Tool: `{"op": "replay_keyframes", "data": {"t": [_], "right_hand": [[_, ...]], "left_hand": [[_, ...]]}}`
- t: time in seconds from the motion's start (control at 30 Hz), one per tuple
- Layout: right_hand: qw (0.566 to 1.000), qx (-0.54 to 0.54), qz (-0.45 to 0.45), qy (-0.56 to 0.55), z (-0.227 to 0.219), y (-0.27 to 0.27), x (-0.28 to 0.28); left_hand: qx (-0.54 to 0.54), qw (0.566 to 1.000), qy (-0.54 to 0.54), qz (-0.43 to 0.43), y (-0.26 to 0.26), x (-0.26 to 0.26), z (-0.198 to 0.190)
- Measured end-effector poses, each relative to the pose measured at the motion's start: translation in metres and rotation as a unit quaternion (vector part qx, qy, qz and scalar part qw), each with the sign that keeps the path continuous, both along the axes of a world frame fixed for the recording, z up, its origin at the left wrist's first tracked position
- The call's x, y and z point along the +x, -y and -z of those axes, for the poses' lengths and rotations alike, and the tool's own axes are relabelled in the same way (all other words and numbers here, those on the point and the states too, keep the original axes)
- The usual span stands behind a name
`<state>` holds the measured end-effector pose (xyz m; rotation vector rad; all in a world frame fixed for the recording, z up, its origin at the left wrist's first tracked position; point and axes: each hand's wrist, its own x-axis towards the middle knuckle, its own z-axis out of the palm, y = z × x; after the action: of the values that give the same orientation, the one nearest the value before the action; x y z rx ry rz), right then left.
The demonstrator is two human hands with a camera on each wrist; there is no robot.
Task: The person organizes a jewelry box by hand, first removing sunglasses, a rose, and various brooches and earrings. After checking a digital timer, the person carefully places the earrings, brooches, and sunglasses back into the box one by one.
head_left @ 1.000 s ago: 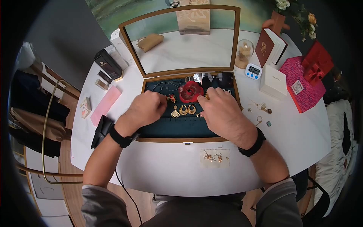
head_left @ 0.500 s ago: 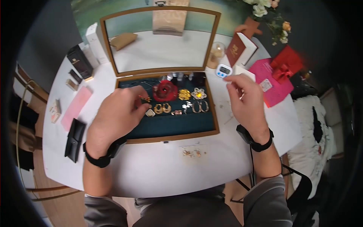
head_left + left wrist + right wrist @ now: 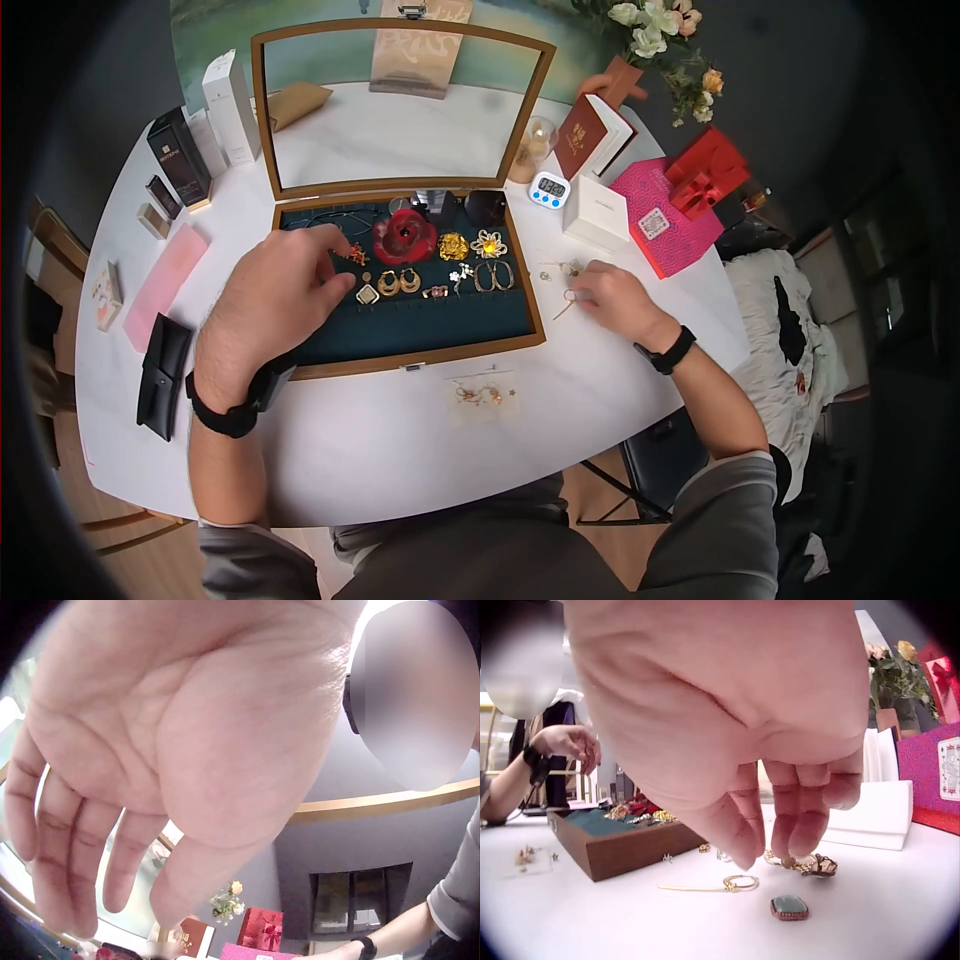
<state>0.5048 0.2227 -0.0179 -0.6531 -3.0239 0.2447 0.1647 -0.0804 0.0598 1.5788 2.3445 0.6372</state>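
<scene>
My left hand (image 3: 268, 300) hovers over the left side of an open wooden jewelry box (image 3: 440, 358), fingers loosely bent and holding nothing. The box's dark green lining bears a red flower ornament (image 3: 404, 240), a gold flower (image 3: 453, 247), a flower with a yellow centre (image 3: 489, 244) and several earrings. To the right of the box, my right hand (image 3: 622, 302) reaches down to loose jewelry on the table. In the right wrist view its fingertips hang just above a gold hoop with a long bar (image 3: 741, 883) and a gold chain piece (image 3: 804, 864). A green stone piece (image 3: 790, 907) lies in front.
The box's glass lid (image 3: 400, 120) stands upright. A card of earrings (image 3: 482, 397) lies before the box. Rightward are a timer (image 3: 549, 190), a white box (image 3: 596, 215) and a pink box (image 3: 655, 225). On the left are a pink case (image 3: 166, 285) and a black pouch (image 3: 163, 375).
My right hand has left the box, lifted and come down by the loose jewelry on its right. My left hand stays over the box's left side, fingers less curled. The head view has shifted.
</scene>
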Motion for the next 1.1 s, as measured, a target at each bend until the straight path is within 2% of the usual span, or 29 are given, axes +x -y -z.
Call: {"op": "replay_keyframes", "data": {"t": [0.03, 0.17, 0.37, 0.5, 0.63, 0.8, 0.87, 0.97, 1.1], "right_hand": [[0.998, 0.042, -0.054, 0.008, 0.003, 0.001, -0.002], [0.988, 0.114, -0.092, 0.038, 0.014, -0.001, -0.010], [0.986, 0.127, -0.102, 0.038, 0.016, 0.000, -0.011], [0.985, 0.134, -0.097, 0.039, 0.001, 0.004, -0.008], [0.989, 0.126, -0.069, -0.034, -0.041, 0.015, -0.014], [0.978, 0.117, -0.096, -0.146, -0.094, 0.064, -0.053], [0.971, 0.108, -0.120, -0.175, -0.096, 0.077, -0.074], [0.958, 0.093, -0.161, -0.220, -0.094, 0.099, -0.105], [0.943, 0.075, -0.190, -0.261, -0.088, 0.118, -0.137]], "left_hand": [[0.002, 1.000, 0.001, 0.000, 0.001, -0.001, 0.000], [0.003, 1.000, 0.006, -0.012, 0.005, -0.004, 0.000], [0.019, 1.000, 0.012, -0.005, 0.006, -0.004, 0.001], [0.029, 1.000, 0.010, 0.004, 0.007, -0.002, 0.000], [0.060, 0.997, 0.040, 0.013, 0.005, 0.005, -0.001], [0.156, 0.976, 0.114, 0.101, -0.007, 0.021, 0.013], [0.203, 0.954, 0.151, 0.158, -0.014, 0.031, 0.022], [0.160, 0.939, 0.259, 0.158, -0.020, 0.048, 0.027], [0.196, 0.937, 0.255, 0.136, -0.027, 0.051, 0.040]]}}
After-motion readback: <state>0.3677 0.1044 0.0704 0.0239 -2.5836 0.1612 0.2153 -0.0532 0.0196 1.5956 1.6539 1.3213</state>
